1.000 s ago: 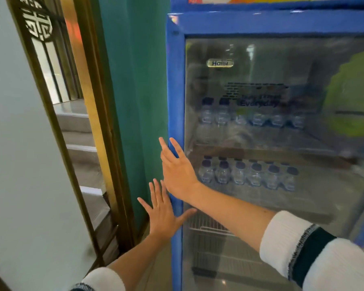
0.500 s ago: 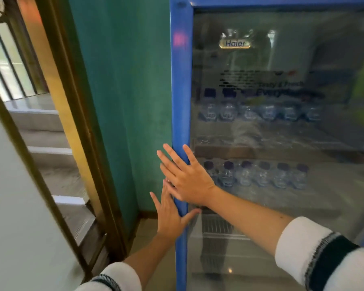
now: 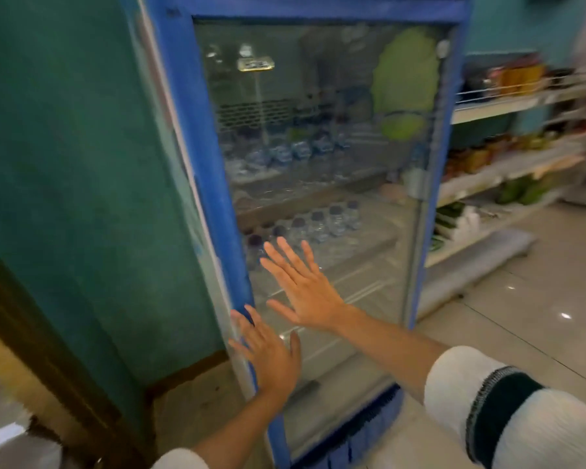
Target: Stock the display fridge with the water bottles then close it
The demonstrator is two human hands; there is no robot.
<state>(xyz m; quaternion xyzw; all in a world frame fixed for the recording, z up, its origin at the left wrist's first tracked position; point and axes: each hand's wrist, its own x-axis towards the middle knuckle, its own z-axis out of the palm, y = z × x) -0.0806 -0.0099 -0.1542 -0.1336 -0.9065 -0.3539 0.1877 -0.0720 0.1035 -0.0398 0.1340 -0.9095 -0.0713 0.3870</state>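
Head view: both hands, left (image 3: 271, 357) and right (image 3: 305, 286), lie flat, fingers spread wide, against the fridge door (image 3: 318, 164).

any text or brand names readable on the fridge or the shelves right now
None can be read.
Gold badge high on the fridge door: blurred.
Dark print below it: blurred.
Water bottles behind the glass: labels too small.
Packages on the store shelves: blurred.
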